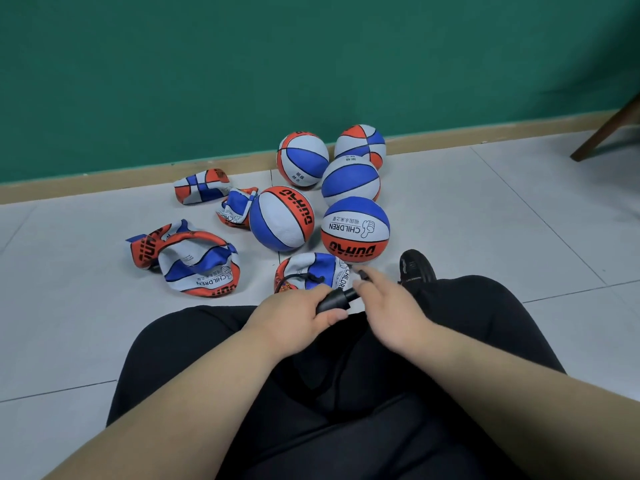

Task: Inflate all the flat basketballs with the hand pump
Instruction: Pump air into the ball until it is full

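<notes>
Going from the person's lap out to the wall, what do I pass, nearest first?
The hand pump, flat basketball on its hose, inflated CHILDREN basketball, blue-and-white basketball, basketball against the baseboard, green wall.

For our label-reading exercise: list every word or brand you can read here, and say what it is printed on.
"CHILDREN" and "DUHAO", upside down: front-right inflated red, white and blue basketball.
"DUHAO": inflated basketball left of it.
"DUHAO", "CHILDREN": large flat basketball on the left.
"CHILDR", cut off: nearest flat basketball.
Chinese characters on several balls: too small to read.
</notes>
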